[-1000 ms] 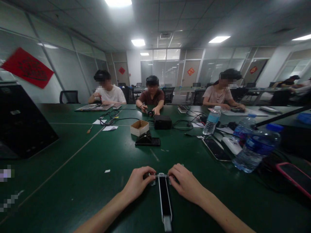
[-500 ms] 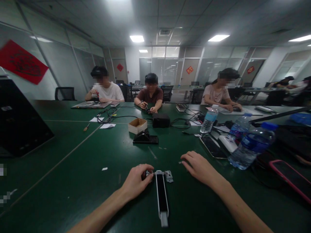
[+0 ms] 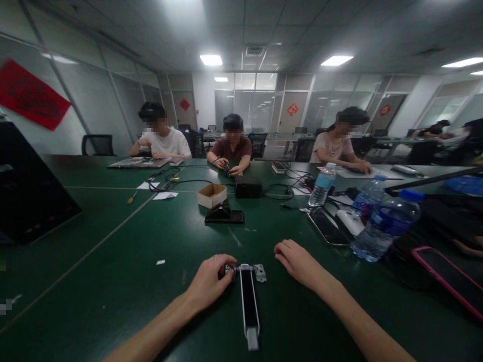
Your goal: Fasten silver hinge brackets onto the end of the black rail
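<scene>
On the green table lies a long black bar in a pale metal frame [image 3: 249, 301], with a silver tip at its near end. A metal bracket with holes [image 3: 260, 273] sticks out to the right of its far end. My left hand [image 3: 212, 279] pinches the matching bracket on the left side, mostly hidden by the thumb and fingers. My right hand [image 3: 296, 259] rests on the table to the right, apart from the bar. Its fingers are curled together at the tips, and whatever is under them is hidden.
Beyond the hands stand a black stand-like piece [image 3: 224, 215], an open cardboard box [image 3: 212, 195] and a black box [image 3: 248, 187]. Water bottles [image 3: 388, 226], a phone [image 3: 326, 227] and cables crowd the right. A dark screen [image 3: 33, 186] stands left. Several people sit across the table.
My right fingers have drawn in and down over the small metal piece that showed at their tips, which is now hidden. My left hand keeps its pinch on the bracket.
</scene>
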Available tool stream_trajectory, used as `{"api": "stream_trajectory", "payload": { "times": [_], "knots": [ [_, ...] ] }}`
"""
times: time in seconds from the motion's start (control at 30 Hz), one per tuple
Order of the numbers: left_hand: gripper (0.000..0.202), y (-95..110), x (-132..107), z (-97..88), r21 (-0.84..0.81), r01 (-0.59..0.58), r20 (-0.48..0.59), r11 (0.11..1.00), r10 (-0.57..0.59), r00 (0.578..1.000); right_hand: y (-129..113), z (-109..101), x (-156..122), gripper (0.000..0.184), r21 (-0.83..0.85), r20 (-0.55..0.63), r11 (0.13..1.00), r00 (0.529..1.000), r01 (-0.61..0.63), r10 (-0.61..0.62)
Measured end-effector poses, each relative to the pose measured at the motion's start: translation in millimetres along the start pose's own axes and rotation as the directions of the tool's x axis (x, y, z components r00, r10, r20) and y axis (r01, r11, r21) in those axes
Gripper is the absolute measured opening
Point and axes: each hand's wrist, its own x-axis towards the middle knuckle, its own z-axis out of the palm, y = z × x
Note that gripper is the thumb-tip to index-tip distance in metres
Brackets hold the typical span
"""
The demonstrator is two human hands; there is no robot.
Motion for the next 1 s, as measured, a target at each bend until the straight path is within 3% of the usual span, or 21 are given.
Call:
{"api": "stream_trajectory", "payload": {
  "times": [0.2,0.33,1.0],
  "knots": [
    [0.018,4,0,-2.1,0.007,-0.009,0.009,1.000,0.009,1.000,-20,1,-5,0.016,0.224,0.009,0.970,0.995,0.092,-0.097],
    [0.018,6,0,-2.9,0.012,-0.023,-0.009,1.000,0.023,1.000,-36,5,-7,0.017,0.288,0.009,0.951,0.993,0.109,-0.117],
    [0.017,1,0,0.3,0.015,-0.038,-0.016,0.999,0.038,0.999,-46,9,-7,0.016,0.280,-0.013,0.952,0.992,0.123,-0.124]
  ]
}}
